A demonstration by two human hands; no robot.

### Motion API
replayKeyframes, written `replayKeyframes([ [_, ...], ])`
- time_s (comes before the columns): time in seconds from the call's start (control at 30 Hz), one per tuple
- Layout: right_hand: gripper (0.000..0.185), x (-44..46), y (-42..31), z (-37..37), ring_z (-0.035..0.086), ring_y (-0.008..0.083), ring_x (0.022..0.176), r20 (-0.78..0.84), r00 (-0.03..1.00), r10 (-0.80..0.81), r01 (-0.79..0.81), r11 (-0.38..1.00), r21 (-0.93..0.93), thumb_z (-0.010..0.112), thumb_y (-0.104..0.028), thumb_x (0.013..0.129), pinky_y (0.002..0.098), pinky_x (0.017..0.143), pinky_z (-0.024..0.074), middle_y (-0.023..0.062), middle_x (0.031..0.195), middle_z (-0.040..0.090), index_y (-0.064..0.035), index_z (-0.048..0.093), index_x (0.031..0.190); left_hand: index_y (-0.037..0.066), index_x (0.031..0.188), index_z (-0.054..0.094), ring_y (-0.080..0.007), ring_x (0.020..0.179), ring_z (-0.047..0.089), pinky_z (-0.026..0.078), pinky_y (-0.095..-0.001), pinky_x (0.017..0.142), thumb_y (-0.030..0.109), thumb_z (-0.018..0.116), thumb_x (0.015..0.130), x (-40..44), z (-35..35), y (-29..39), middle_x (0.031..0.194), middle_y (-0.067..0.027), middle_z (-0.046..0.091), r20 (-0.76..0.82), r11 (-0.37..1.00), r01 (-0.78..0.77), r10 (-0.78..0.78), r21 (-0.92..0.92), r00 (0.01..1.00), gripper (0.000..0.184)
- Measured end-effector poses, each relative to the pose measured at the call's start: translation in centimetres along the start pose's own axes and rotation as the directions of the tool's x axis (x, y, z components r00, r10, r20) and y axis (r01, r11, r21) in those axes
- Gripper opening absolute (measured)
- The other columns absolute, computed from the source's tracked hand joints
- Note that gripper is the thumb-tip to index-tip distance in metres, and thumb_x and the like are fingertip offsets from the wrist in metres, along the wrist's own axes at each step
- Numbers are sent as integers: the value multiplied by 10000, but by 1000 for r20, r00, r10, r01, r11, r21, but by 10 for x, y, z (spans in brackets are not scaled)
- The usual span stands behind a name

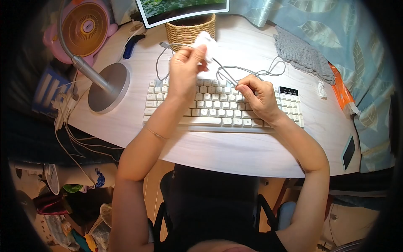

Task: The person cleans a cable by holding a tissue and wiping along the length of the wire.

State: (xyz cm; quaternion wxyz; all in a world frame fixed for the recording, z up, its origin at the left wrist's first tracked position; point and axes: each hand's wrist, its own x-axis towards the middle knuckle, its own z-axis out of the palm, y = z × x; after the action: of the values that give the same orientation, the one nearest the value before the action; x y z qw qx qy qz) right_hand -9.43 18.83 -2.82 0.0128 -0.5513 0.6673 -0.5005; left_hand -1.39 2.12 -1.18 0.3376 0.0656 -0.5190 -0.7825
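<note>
My left hand (184,71) is raised over the back left part of the keyboard, fingers closed on a crumpled white tissue (208,45). A grey cable (226,72) passes at the tissue; whether it is wrapped inside I cannot tell. The cable's plug end (163,45) lies out to the left. Above the right part of the keyboard, my right hand (261,98) pinches the same cable between thumb and fingers. The off-white keyboard (201,121) lies flat on the desk under both hands, partly hidden by them. Loose cable loops lie behind it.
A lamp base (109,88) and a pink fan heater (84,33) stand at the left. A wicker basket (191,28) sits below a monitor (184,10). On the right are a grey knitted cloth (303,54), a crumpled white piece (322,90) and a phone (348,152).
</note>
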Motion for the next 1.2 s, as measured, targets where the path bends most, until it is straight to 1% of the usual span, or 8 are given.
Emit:
replayKeyframes([
  [0.07,121,-1,1,0,447,60,421,-7,1000,-7,7,1000,-5,540,-110,801,203,392,336,12,498,500,-12,550,729,46,790,517,-59,610,476,394,-196,532,211,570,794,5,-7,3,743,-18,543,-71,1000,9,-10,-16,997,174],
  [0.1,118,-1,1,1,447,61,420,-11,1000,-11,11,1000,-7,541,-109,800,202,391,334,12,498,500,-13,551,731,55,717,515,-60,553,453,389,-191,523,229,599,773,4,-5,1,623,-6,509,-79,999,-17,14,-37,997,201],
  [0.37,118,-1,2,3,449,66,422,-60,997,-53,54,998,22,532,-104,804,204,395,342,18,521,513,-11,551,733,56,741,549,-39,564,465,390,-161,493,198,585,781,-18,10,-15,665,-3,552,354,981,166,-191,99,916,152],
  [0.5,125,-2,1,-2,432,62,417,7,1000,-17,17,1000,-2,518,-116,814,207,390,333,14,526,512,-13,553,754,67,758,528,-52,577,477,404,-163,503,213,571,791,-3,4,-1,673,-12,544,31,995,77,-75,-69,997,156],
  [0.53,124,-2,2,-1,420,58,414,-2,1000,-3,3,1000,15,515,-119,817,207,385,322,11,520,505,-14,555,766,52,871,524,-60,653,496,421,-171,528,232,525,820,5,-9,2,756,-19,540,32,994,89,-87,-65,996,187],
  [0.7,142,-2,0,2,346,19,462,-28,989,148,-142,979,146,484,-122,840,178,413,277,-32,540,455,-1,556,859,77,866,530,-44,621,496,428,-162,508,281,515,823,13,-16,9,731,9,538,-11,969,46,-50,-243,999,209],
  [1.07,137,-1,2,3,364,17,494,-51,992,118,-110,985,137,503,-109,831,165,442,287,-19,587,521,-5,571,887,57,761,533,-65,583,485,412,-191,514,262,555,805,6,-5,6,668,-9,541,50,997,-76,75,17,996,211],
  [1.2,97,-1,5,2,452,42,482,-95,993,70,-61,993,100,529,-79,803,191,422,340,19,578,554,-21,577,864,35,777,554,-49,567,482,402,-172,496,229,577,789,-8,3,-7,683,-27,561,292,983,-58,4,174,956,196],
])
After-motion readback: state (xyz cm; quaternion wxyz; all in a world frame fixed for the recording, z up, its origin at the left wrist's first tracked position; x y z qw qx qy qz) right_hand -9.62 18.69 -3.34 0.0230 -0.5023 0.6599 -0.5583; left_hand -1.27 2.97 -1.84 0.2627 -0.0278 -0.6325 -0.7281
